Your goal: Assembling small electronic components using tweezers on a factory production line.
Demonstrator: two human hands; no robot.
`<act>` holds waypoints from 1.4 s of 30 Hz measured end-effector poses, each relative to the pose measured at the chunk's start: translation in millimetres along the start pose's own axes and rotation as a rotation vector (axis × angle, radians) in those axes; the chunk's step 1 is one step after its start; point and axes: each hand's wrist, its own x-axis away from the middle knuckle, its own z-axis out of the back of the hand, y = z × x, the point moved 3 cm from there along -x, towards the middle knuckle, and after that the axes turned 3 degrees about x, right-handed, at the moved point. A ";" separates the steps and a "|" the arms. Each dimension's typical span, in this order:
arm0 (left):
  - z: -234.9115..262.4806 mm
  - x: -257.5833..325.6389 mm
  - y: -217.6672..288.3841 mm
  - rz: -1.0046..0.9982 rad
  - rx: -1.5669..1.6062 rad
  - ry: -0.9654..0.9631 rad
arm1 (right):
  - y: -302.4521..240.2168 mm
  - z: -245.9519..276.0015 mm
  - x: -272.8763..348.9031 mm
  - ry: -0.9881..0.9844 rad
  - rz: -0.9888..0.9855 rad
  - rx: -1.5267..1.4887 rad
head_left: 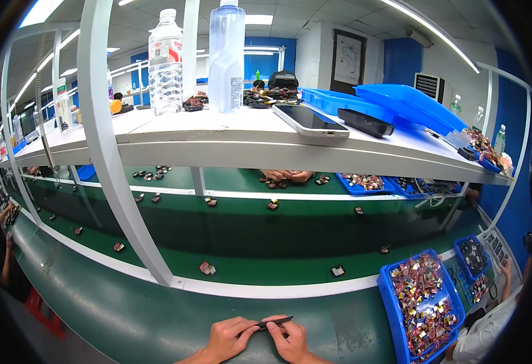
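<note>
My left hand (228, 337) and my right hand (290, 341) meet low in the middle of the view, above the green worktop (157, 315). Between them both hold a thin, dark, pointed strip (283, 320), which sticks out past the right fingers. Fingers cover much of it, so its exact kind does not show. Both hands are closed, thumbs and fingertips pinched on it. To the right of my hands stands a blue tray (393, 297) full of small red, black and yellow wired parts.
Beyond a white rail, a green conveyor belt (266, 230) carries scattered small parts. Overhead, a white shelf (217, 127) holds bottles, a phone (311, 121) and blue trays (411, 103). A slanted post (120, 182) rises left of centre. Other people work left, right and across.
</note>
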 end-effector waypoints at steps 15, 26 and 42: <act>-0.6 -7.0 5.7 0.124 -0.095 0.018 | -11.3 8.5 -0.1 0.055 0.002 0.113; -5.8 0.7 -9.6 0.046 -0.137 -0.092 | -12.1 6.4 0.3 -0.034 -0.027 0.114; -10.4 6.2 -23.8 0.139 -0.061 -0.155 | 0.2 3.4 4.5 -0.060 0.042 -0.021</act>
